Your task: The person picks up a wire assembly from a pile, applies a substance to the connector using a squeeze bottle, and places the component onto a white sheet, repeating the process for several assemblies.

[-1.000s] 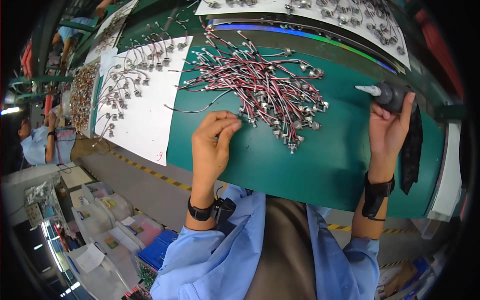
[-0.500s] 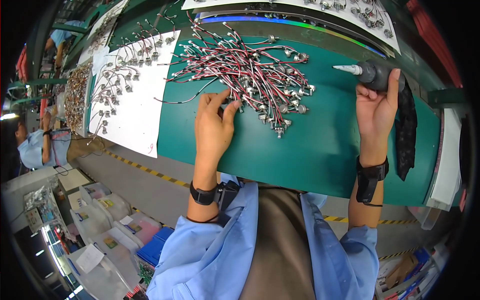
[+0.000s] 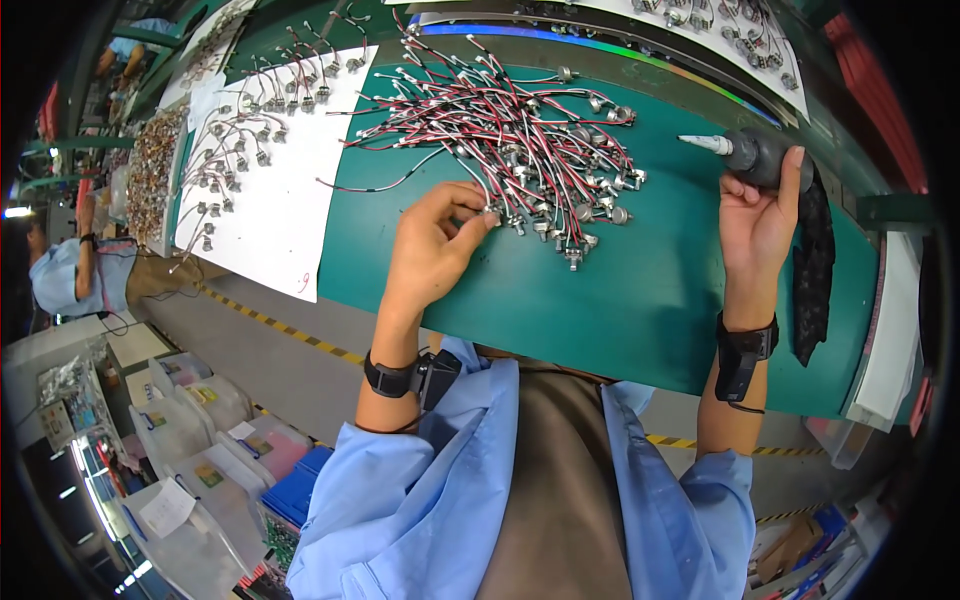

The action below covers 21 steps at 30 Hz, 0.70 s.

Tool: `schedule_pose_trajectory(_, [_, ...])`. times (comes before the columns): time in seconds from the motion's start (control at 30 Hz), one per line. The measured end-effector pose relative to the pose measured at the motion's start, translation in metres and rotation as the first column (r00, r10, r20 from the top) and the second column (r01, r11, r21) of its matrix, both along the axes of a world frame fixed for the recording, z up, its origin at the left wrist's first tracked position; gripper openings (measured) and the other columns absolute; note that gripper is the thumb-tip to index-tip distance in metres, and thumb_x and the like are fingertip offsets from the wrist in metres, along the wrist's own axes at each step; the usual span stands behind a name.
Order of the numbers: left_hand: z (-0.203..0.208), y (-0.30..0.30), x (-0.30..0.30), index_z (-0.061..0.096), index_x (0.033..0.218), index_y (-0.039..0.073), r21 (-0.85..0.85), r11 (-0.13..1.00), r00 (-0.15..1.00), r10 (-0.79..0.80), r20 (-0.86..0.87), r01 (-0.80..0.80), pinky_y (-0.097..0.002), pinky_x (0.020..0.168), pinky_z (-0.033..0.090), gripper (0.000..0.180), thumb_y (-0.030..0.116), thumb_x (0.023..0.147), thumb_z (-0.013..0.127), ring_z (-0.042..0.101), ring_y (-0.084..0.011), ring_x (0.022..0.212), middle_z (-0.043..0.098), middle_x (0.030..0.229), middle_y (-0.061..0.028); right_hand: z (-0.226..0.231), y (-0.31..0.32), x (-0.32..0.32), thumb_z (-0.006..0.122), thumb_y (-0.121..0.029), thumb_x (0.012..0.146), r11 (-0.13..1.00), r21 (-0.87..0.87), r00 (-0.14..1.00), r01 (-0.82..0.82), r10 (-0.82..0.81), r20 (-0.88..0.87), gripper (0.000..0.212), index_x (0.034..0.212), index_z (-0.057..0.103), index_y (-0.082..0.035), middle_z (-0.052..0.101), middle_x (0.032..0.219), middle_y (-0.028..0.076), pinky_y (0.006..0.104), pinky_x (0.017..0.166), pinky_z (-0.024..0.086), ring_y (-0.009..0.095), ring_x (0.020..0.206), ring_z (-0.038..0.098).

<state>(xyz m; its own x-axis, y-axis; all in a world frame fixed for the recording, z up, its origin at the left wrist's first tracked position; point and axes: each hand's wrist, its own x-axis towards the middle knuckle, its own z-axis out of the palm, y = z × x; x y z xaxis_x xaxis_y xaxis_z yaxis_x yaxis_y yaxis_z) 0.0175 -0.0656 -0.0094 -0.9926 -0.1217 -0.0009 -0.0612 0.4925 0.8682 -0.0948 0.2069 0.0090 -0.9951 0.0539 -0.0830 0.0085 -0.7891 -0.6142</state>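
Observation:
A tangled pile of wired potentiometers (image 3: 535, 155), small metal parts with red, white and black leads, lies on the green work surface (image 3: 640, 300). At the pile's near left edge, my left hand (image 3: 437, 240) pinches one potentiometer (image 3: 491, 212) between thumb and fingers; the fingers hide part of it. My right hand (image 3: 757, 225) is raised at the right, wrapped around a dark squeeze bottle (image 3: 762, 158). The bottle's pale tapered nozzle (image 3: 706, 143) points left toward the pile, apart from it.
On the left, a white paper sheet (image 3: 270, 200) carries rows of wired potentiometers. A long black crumpled strip (image 3: 815, 275) lies right of my right hand. Behind the pile, a raised shelf holds another white sheet (image 3: 640, 22) with parts. Plastic bins (image 3: 210, 490) stand lower left; a co-worker (image 3: 85, 275) is at far left.
My left hand has shifted slightly right, and its thumb and fingers have closed on a potentiometer at the pile's edge. My right hand still holds the bottle in nearly the same place.

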Motion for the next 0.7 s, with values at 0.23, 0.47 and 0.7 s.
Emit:
schedule_pose_trajectory(0.23, [0.017,-0.001,0.004,0.045,0.095,-0.005,0.828,0.537,0.985,0.133,0.108,-0.163,-0.0234,0.056,0.049,0.02,-0.006,0.075,0.051,0.058,-0.0184,0.071,0.053,0.089,-0.012,0.006,-0.006,0.005,0.051,-0.026,0.083,0.995,0.076,0.996,0.065,-0.06,-0.061,0.025,0.094,0.048,-0.004,0.053,0.086,0.007,0.0207,0.051,0.031,0.007,0.052,0.034])
schedule_pose_trajectory(0.47, [0.048,0.019,-0.001,0.046,0.093,-0.006,0.785,0.615,0.921,0.256,-0.293,0.079,-0.0248,0.057,0.05,0.021,-0.011,0.073,0.05,0.058,-0.0202,0.072,0.049,0.095,-0.0153,0.024,-0.016,0.02,0.05,-0.032,0.083,0.98,0.174,0.979,0.092,-0.057,-0.198,0.04,0.107,0.042,-0.001,0.05,0.096,0.01,0.0218,0.059,0.037,0.01,0.061,0.041])
schedule_pose_trajectory(0.7, [0.038,0.036,-0.012,0.049,0.091,-0.005,0.694,0.706,0.917,0.17,-0.361,0.143,-0.0274,0.055,0.051,0.021,-0.013,0.071,0.049,0.058,-0.0219,0.071,0.046,0.096,-0.0167,0.041,-0.044,0.035,0.047,-0.046,0.08,0.959,0.192,0.919,0.21,-0.127,-0.374,0.058,0.115,0.036,-0.001,0.044,0.11,0.011,0.0361,0.085,0.039,0.023,0.1,0.045])
